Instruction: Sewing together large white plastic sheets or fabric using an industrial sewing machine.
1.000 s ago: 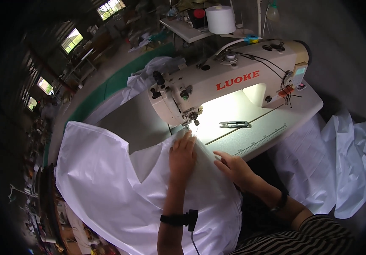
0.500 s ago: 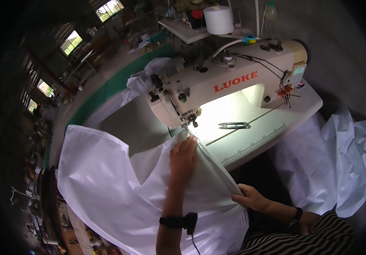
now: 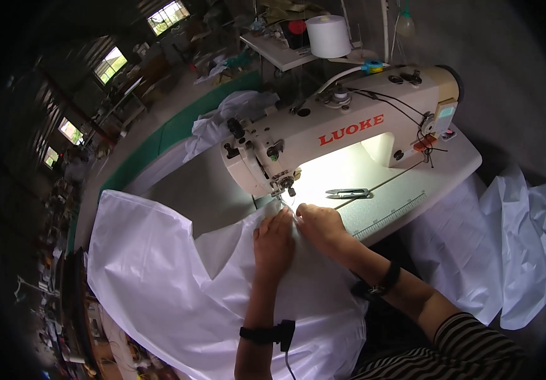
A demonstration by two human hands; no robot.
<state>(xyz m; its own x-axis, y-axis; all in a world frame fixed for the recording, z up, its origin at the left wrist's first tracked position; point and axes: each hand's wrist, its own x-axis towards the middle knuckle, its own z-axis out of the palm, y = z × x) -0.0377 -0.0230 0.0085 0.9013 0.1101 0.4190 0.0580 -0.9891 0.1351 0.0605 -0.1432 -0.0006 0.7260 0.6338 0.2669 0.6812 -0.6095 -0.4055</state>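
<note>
White fabric [image 3: 152,266] drapes over the near left edge of the worktop [image 3: 216,196] and hangs toward the floor. The left hand [image 3: 274,244] lies flat on it, fingers extended together toward the needle. Touching it, the right hand [image 3: 321,225] presses down on the same fabric, fingers curled at the cloth's leading edge; whether they pinch it cannot be told. Just beyond both hands stands the cream sewing machine [image 3: 342,130], its lamp lighting the worktop. Thread snips [image 3: 348,193] lie under the machine arm. More white fabric [image 3: 514,253] hangs off the worktop's right edge.
</note>
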